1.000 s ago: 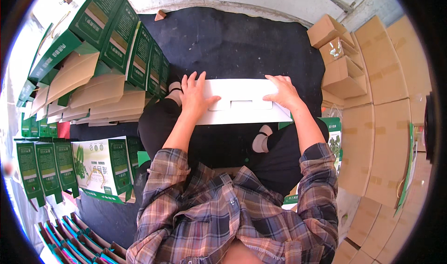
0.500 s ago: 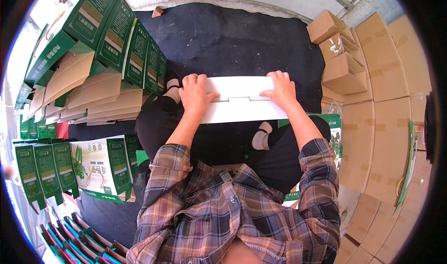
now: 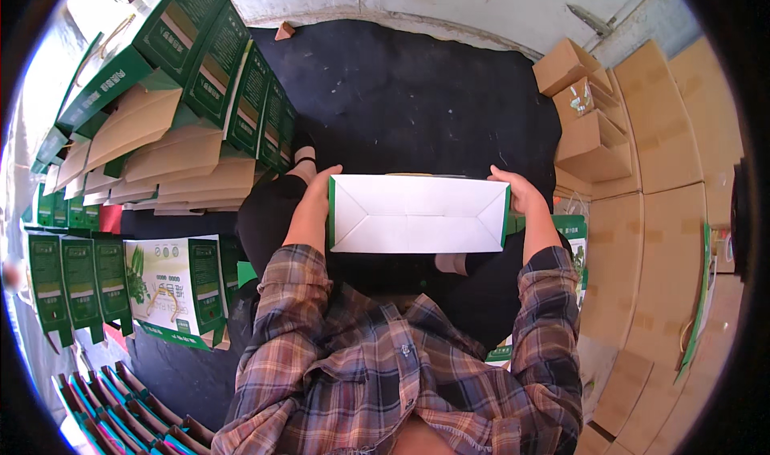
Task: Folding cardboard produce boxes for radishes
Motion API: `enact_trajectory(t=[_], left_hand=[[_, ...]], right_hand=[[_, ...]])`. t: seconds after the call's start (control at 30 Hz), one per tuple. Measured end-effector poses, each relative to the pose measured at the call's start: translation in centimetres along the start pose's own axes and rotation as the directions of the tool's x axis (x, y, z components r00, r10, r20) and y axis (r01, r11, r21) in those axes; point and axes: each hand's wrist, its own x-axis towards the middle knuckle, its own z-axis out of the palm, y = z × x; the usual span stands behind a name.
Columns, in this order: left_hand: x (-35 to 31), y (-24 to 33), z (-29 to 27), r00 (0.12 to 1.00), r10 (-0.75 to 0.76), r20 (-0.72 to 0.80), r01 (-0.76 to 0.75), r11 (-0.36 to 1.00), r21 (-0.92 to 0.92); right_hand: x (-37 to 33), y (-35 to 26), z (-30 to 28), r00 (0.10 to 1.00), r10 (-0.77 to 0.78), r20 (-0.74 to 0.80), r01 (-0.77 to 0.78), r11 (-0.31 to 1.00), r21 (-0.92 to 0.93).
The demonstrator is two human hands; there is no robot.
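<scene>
While both hands hug its ends, the box sits over the person's lap.
The left hand (image 3: 314,197) grips one short end and the right hand (image 3: 520,194) grips the other, holding the white box (image 3: 417,214) between them, its folded bottom facing up. I think even pressing from both sides would keep the flaps flat and the green edges square. Stacks of green boxes (image 3: 200,70) stand to the left, brown cartons (image 3: 593,134) to the right.

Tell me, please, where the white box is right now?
In the head view, the white box sits centre frame, held between the left hand and right hand, above the person's lap.
</scene>
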Motion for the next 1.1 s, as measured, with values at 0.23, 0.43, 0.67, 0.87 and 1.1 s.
enact_trajectory(t=[0.23,0.43,0.67,0.87,1.1], left_hand=[[-3.0,1.8,0.2,0.973,0.220,0.069,-0.229,0.959,0.167],[-7.3,2.7,3.3,0.931,0.333,0.147,-0.348,0.933,0.088],[-4.1,1.5,1.7,0.950,0.288,-0.124,-0.267,0.950,0.163],[-5.0,1.2,2.3,0.924,0.309,-0.224,-0.283,0.949,0.141],[-1.6,-0.5,-0.3,0.942,0.280,-0.187,-0.259,0.957,0.128]], right_hand=[[-3.9,-1.7,-0.4,0.908,-0.411,0.085,0.406,0.911,0.069],[-4.2,-1.9,-2.5,0.893,-0.365,-0.262,0.388,0.921,0.039],[-2.9,-0.8,1.4,0.935,-0.321,-0.149,0.304,0.944,-0.128],[-0.7,1.4,0.9,0.941,-0.335,-0.046,0.332,0.941,-0.064],[-0.4,1.6,2.3,0.970,-0.235,-0.069,0.189,0.899,-0.396]])
